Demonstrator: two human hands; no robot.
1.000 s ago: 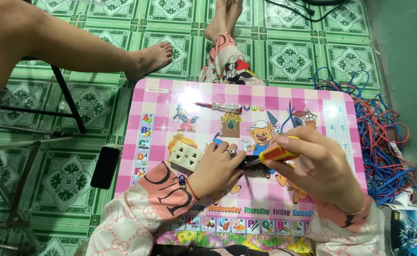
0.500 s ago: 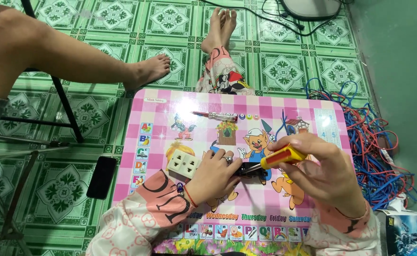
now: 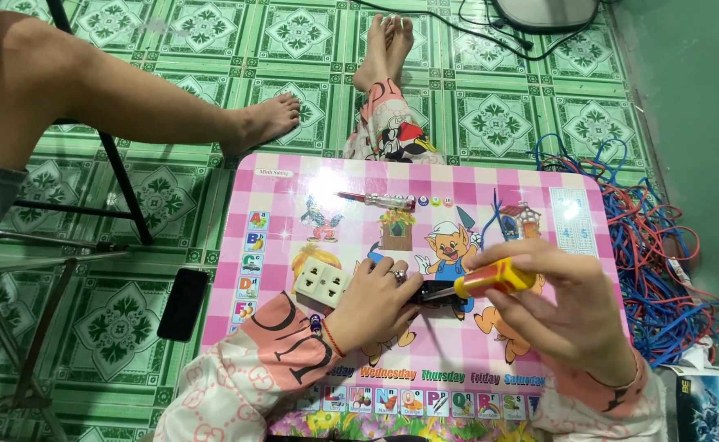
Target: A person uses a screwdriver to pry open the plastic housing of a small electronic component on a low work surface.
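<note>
We see a low pink checkered plastic table [image 3: 490, 184] printed with cartoon animals and letter tiles, standing on a green patterned tile floor [image 3: 490, 115]. Our left hand [image 3: 376, 304] is curled down over a small black part [image 3: 435, 293] near the table's middle, pinning it to the top; what the part is, we cannot tell. Just left of that hand, touching it, lies a cream-white plastic socket block [image 3: 321, 283] with several pin holes, flat on the table. Our right hand [image 3: 568, 307] is clamped on a screwdriver with a yellow and red handle [image 3: 493, 278], fingers wrapped round the handle, the shaft pointing left into the black part; the tip is hidden by the left hand. Both hands sit close together, nearly touching. Further up the table lies a second thin screwdriver with a clear and red handle [image 3: 376, 198], well apart from the hands. On the floor left of the table lies a black phone [image 3: 184, 304], face down or dark. Right of the table is a tangled heap of blue and red wires [image 3: 662, 270]. Beyond the table we see another person's bare feet [image 3: 386, 45] in patterned trousers, and a further bare leg [image 3: 130, 102] coming in from the left beside a black metal stool frame [image 3: 118, 180].
</note>
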